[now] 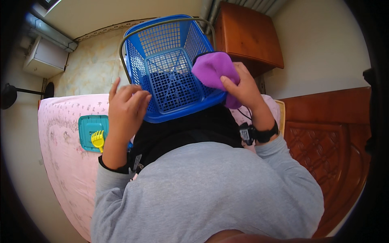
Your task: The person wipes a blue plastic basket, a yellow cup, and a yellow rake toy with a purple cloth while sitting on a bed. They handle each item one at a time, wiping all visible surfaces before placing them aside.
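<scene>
A blue plastic basket (182, 117) with a grey-green handle (170, 20) rests against my lap, its mesh floor visible. My right hand (243, 86) grips a purple cloth (212, 68) at the basket's right rim; part of the cloth hangs below my fingers, outside the rim. My left hand (127, 106) is raised at the basket's left side, fingers curled loosely and apart, with nothing seen in it. Left of that forearm, a toy yellow rake (98, 139) lies on a teal plastic lid (85, 130), partly hidden by the forearm.
A pink patterned bedsheet (67, 170) covers the bed around me. Beyond the basket, to the right, stands a brown wooden cabinet (249, 36). The carved wooden headboard (316, 145) is at the right. A white cabinet (48, 57) stands at the far left, near a black stand pole (29, 90).
</scene>
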Demonstrator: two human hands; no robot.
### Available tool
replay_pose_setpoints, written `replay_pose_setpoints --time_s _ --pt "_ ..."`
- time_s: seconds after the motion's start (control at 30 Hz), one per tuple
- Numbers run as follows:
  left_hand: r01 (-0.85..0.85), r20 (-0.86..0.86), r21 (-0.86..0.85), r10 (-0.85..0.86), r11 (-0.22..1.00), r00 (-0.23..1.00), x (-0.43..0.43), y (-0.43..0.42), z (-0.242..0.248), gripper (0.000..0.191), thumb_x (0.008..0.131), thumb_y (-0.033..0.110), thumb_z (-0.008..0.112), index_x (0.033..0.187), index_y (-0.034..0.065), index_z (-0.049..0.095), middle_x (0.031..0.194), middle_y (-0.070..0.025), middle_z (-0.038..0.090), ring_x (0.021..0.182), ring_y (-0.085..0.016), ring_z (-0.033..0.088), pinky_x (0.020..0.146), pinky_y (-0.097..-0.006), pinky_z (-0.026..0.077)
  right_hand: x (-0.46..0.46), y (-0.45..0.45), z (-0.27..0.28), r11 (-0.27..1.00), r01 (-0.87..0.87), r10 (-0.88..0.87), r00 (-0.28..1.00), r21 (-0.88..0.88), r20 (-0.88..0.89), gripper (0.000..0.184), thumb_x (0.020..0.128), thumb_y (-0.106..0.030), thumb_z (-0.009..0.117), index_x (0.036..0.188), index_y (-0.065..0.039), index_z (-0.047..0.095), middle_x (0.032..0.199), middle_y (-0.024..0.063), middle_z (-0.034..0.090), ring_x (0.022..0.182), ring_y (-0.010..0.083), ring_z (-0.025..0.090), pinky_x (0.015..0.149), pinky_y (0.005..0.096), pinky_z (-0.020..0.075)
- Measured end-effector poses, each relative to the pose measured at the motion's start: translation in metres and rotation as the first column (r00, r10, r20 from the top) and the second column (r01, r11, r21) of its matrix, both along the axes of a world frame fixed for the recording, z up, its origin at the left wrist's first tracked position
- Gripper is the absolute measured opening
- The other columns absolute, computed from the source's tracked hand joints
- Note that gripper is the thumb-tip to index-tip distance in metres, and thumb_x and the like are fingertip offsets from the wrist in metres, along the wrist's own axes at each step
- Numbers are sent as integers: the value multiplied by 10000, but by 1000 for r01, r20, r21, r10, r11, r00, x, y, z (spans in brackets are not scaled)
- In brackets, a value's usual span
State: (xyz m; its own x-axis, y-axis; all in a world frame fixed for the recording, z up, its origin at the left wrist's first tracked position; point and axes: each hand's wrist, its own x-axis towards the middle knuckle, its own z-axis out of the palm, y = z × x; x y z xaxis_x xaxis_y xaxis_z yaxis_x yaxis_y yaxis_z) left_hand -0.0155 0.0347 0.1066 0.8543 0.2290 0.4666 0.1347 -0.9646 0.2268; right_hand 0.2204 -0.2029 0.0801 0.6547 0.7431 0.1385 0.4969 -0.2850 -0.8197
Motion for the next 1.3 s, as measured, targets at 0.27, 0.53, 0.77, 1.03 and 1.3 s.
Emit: replay_pose_setpoints --time_s 0.27,0.53,0.77,1.03,1.3 --pt "307 -116 -218 -337 926 934 13 -68 -3 369 805 340 744 1067 91 669 881 -57 646 764 -226 636 660 -339 494 -48 -6 17 996 -88 83 980 21 179 490 899 -336 669 1142 83 590 1107 206 531 987 341 580 866 399 474" --pt "399 -65 -128 -409 908 910 11 -49 -9 319 745 393 769 736 134 583 641 -11 531 598 -202 588 533 -338 435 -39 -28 -17 944 -205 198 979 258 53 342 906 -212 691 1132 34 618 1117 161 538 1032 287 568 924 343 450" --pt "471 -32 -168 -482 866 876 -1 -27 -6 373 715 470 778 667 143 604 609 -8 529 549 -208 553 506 -331 397 -9 -41 -62 903 316 -252 938 292 -237 307 983 -189 589 1216 10 568 1162 118 603 1035 187 597 904 292 464" --pt "503 -29 -234 -523 832 852 -12 -10 -10 323 749 325 765 580 130 570 562 -16 511 506 -205 520 481 -343 361 37 -36 -31 537 547 -220 826 642 -519 415 1006 -271 568 1317 2 532 1243 84 585 1091 180 587 957 312 463" --pt "566 81 -237 -565 789 821 -4 -2 -9 315 745 241 749 538 124 542 513 -24 466 467 -211 491 469 -346 344 -6 2 31 912 -349 405 672 -217 621 350 806 -248 663 1129 -117 687 1132 93 660 1175 294 548 1057 477 349"
